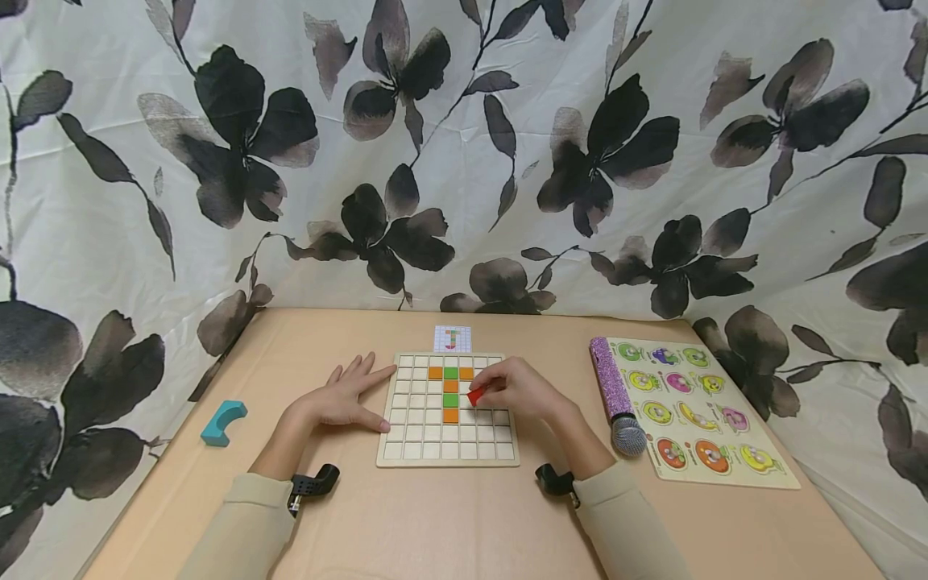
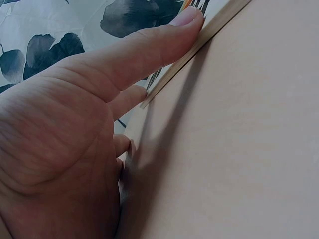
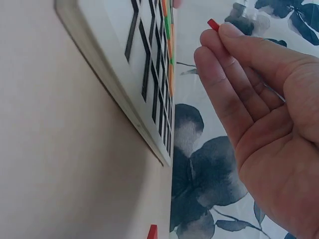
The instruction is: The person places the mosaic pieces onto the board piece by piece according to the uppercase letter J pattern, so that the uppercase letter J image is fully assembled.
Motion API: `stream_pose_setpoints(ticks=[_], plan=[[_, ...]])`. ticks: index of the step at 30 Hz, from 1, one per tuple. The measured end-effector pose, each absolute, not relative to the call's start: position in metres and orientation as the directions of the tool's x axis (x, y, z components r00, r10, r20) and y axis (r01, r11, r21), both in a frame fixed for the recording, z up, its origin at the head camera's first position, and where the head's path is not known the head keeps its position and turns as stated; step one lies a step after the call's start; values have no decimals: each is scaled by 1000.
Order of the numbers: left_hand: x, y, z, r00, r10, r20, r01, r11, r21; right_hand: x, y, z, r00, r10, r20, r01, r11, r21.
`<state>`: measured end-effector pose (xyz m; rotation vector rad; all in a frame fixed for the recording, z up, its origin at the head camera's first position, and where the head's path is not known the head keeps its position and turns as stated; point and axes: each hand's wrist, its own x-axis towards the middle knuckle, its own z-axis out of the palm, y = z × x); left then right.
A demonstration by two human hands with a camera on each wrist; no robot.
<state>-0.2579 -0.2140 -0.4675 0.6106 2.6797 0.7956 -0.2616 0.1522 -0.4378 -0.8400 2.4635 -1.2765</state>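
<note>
A white gridded board lies mid-table, with orange tiles and green tiles set in a T-like column. My right hand is over its right side and pinches a small red tile between thumb and finger; the right wrist view shows the red tile at the fingertips. At the left edge of the board, my left hand has its fingers spread, thumb and forefinger touching the rim. Behind the board is a small pattern card with a coloured figure on a grid.
On the right lies a fruit-picture board, with a microphone with a purple glittery handle along its left edge. A blue arch-shaped block sits at the far left. Floral cloth hangs behind the table.
</note>
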Motion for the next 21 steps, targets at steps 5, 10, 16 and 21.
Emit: stream_pose_setpoints(ticks=[5, 10, 16, 21], plan=[[-258, -214, -468, -872, 469, -143, 313, 758, 573, -260, 147, -439, -801, -597, 52, -397, 464, -792], [-258, -214, -469, -872, 468, -143, 316, 761, 567, -259, 141, -442, -783, -619, 66, -423, 452, -786], [-258, -214, -467, -873, 467, -142, 311, 756, 575, -258, 137, -446, -778, -628, 30, -398, 456, -796], [-256, -214, -466, -873, 468, -141, 310, 754, 579, -257, 135, -447, -766, -643, 17, -403, 460, -791]])
